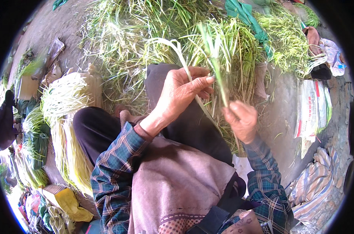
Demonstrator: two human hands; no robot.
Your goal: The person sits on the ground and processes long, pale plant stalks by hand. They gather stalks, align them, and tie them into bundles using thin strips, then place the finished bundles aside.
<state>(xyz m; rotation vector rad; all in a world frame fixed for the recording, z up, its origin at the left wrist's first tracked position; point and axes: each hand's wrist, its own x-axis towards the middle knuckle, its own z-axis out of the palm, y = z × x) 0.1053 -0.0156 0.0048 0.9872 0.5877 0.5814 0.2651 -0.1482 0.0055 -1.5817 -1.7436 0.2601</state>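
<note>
My left hand [179,89] is closed around a long pale stalk [180,55], thumb against fingers, in front of my dark-trousered knee. The stalk's whitish top bends over to the left, and its lower end slants down past the hand. Lower and to the right, my right hand [242,120] grips a green leafy stalk [217,70] that points upward and is blurred by motion. It looks like a leek or garlic plant, but the exact kind cannot be told. Beyond both hands lies a heap of loose long green leaves [126,43].
At left, a thick bundle of pale stalks [69,99] stands near my knee, with more greens [34,132] beyond. A green cloth strip [255,25] crosses the heap. At right lie a white printed sack [308,111] and a striped sack [315,183]. A yellow bag [73,204] sits lower left.
</note>
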